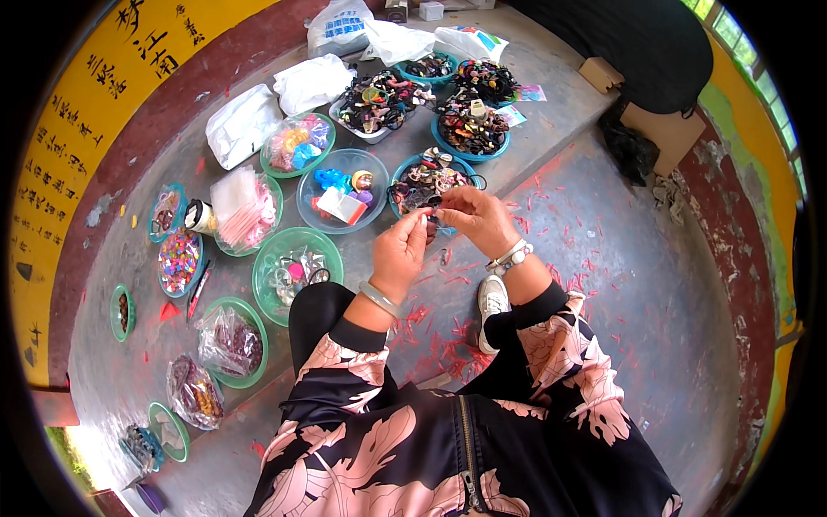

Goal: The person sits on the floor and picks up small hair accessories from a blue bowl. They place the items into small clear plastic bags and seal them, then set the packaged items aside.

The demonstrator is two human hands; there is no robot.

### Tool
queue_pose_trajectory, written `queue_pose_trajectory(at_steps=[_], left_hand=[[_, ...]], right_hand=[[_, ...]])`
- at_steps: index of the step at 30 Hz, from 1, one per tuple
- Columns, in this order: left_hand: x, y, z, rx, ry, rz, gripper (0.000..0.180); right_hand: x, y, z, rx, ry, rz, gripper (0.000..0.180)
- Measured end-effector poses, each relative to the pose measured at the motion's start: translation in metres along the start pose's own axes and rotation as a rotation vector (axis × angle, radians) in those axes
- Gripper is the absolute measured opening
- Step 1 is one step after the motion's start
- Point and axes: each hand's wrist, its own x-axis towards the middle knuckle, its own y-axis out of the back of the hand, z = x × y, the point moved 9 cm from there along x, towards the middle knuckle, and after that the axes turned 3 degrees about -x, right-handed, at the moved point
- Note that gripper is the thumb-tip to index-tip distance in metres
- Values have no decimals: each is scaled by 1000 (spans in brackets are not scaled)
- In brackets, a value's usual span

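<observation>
Pink, yellow and blue beads (178, 258) fill a round bowl (175, 294) on the left. Next is a green bowl (264, 362) with a clear plastic bag (231, 340) in it. Then the left hand (400, 254) pinches a tiny thing (428, 210), too small to make out, by the near edge of a blue tub (394, 194) of hair ties (435, 178). The right hand (476, 222) pinches it too. Below, on the floor, is a white shoe (493, 306).

The left forearm (349, 358) and right forearm (556, 353) reach forward, angling inward. The left hand (399, 256) and the right hand (479, 219), slightly farther out, nearly meet, fingers (458, 198) bent, thumbs and forefingers pinched at the tips. Both bare wrists show beyond the cuffs.
</observation>
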Motion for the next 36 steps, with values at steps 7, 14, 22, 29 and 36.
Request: queue_pose_trajectory(at_steps=[7, 14, 22, 29, 36], left_hand=[[-1, 3, 7, 167, -109, 10, 17], [2, -1, -14, -116, 150, -27, 13], [1, 1, -32, -289, 334, -28, 14], [-2, 2, -34, -308, 431, -25, 17], [-7, 3, -41, -256, 503, -70, 21]], right_hand=[[4, -14, 19, 180, -55, -155, 18], [-2, -9, -2, -165, 73, -87, 11], [-16, -10, -33, -383, 409, 150, 6], [-16, -12, -34, -474, 408, 133, 6], [-13, -13, -25, -475, 406, 78, 6]])
